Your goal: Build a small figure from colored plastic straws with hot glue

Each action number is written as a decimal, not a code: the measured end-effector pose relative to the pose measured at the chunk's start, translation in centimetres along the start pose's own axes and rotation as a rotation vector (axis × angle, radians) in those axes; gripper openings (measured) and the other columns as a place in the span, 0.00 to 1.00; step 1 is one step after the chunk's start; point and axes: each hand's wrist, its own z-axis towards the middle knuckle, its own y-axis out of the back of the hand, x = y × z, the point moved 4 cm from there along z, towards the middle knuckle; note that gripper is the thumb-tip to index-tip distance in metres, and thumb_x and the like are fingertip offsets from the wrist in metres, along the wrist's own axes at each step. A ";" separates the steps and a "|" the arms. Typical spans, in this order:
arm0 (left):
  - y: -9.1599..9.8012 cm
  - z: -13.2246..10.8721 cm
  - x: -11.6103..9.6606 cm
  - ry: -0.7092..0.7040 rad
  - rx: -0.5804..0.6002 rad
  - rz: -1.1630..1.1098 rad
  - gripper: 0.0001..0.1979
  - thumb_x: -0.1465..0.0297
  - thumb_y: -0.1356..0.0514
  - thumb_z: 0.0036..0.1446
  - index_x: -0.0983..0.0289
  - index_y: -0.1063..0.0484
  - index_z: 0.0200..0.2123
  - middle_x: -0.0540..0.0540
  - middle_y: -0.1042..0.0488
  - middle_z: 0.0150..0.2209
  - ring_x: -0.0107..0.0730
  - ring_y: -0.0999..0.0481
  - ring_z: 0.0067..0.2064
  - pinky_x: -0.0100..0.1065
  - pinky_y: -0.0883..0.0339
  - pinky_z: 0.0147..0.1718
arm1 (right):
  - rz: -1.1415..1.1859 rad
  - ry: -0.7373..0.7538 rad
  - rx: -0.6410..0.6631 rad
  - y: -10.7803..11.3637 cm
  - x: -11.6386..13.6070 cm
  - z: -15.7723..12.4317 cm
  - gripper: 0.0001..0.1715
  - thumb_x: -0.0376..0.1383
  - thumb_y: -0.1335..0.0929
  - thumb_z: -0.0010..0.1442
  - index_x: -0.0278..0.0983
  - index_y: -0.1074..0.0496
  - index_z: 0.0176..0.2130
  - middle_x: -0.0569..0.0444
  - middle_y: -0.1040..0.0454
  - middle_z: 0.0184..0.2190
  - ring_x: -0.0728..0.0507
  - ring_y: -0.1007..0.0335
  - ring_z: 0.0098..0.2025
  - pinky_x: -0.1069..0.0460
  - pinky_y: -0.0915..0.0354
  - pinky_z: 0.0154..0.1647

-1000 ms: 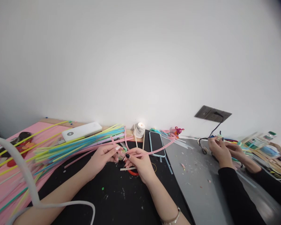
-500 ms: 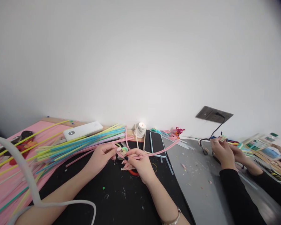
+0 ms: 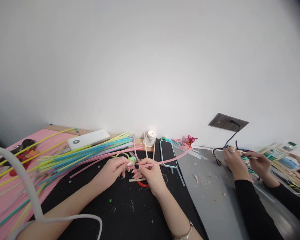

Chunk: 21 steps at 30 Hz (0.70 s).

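Note:
My left hand (image 3: 115, 167) and my right hand (image 3: 149, 172) meet over the black mat (image 3: 107, 206), their fingertips almost touching. Between thumb and fingers, my right hand pinches a pink pipe cleaner (image 3: 170, 161), whose long end reaches out to the right past the phone. My left fingers are closed at the same spot, on the pink pipe cleaner near its other end. Just behind the fingertips shows a small yellow-green piece (image 3: 132, 159), partly covered. Below the right fingers lies a red ring-shaped thing (image 3: 143, 184), half hidden by the hand.
Bundled colored pipe cleaners (image 3: 77, 156) lie to the left beside a white power bank (image 3: 88, 139). A lit candle (image 3: 151, 135) and a phone (image 3: 168, 153) stand behind my hands. At right, a co-worker's hands (image 3: 236, 163) handle small pieces near a black cable (image 3: 228, 141). A white tube (image 3: 30, 180) crosses the left foreground.
My fingertips have drawn closer together, and the pink loop between them is no longer visible. The pink strand on the right sits slightly higher. The co-worker's right hand has shifted.

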 end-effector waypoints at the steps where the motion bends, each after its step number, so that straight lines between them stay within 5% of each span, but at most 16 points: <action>1: 0.0 0.0 -0.2 -0.008 0.016 0.026 0.17 0.63 0.52 0.63 0.63 0.32 0.25 0.48 0.33 0.19 0.30 0.32 0.23 0.31 0.38 0.28 | 0.001 -0.001 0.011 0.0 -0.1 0.0 0.18 0.41 0.23 0.45 0.32 0.29 0.28 0.53 0.23 0.21 0.50 0.26 0.20 0.58 0.31 0.22; 15: -1.1 -0.9 0.6 0.103 0.144 -0.029 0.21 0.57 0.60 0.67 0.62 0.39 0.30 0.47 0.33 0.21 0.27 0.35 0.21 0.30 0.40 0.23 | 0.033 -0.013 0.079 -0.2 -0.4 0.2 0.19 0.44 0.24 0.47 0.34 0.31 0.29 0.55 0.24 0.20 0.50 0.29 0.17 0.56 0.31 0.21; 21: -1.1 -0.7 0.3 0.086 0.195 -0.003 0.21 0.58 0.55 0.65 0.63 0.36 0.25 0.49 0.30 0.21 0.25 0.36 0.19 0.27 0.42 0.21 | 0.025 0.025 0.062 0.2 -0.4 0.3 0.17 0.43 0.26 0.50 0.33 0.31 0.29 0.54 0.24 0.21 0.51 0.30 0.17 0.57 0.32 0.21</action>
